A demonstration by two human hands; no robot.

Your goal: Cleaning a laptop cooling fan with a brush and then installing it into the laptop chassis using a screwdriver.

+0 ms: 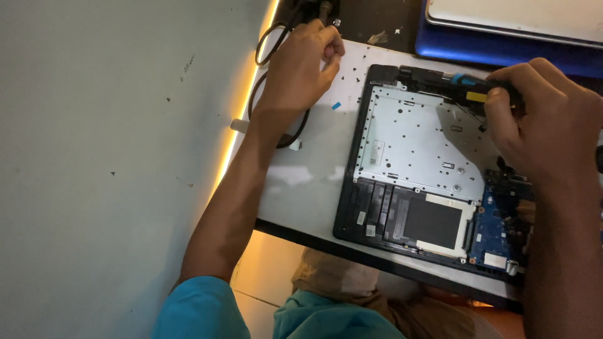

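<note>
the right hand [553,125] is closed around a screwdriver [468,85], best kept upright over the opened laptop [408,182]; small screws [342,72] are pinched by the left hand [301,63].

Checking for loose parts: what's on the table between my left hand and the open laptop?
In the head view, small dark screws lie scattered on the white table between the left hand and the laptop, plus a blue scrap.

Small white rectangular sticker label [376,151] sitting on the silver metal plate's left edge inside the opened laptop — a second pale label [362,218] lying below, on the black strip. No packages, signs, screens showing.
</note>
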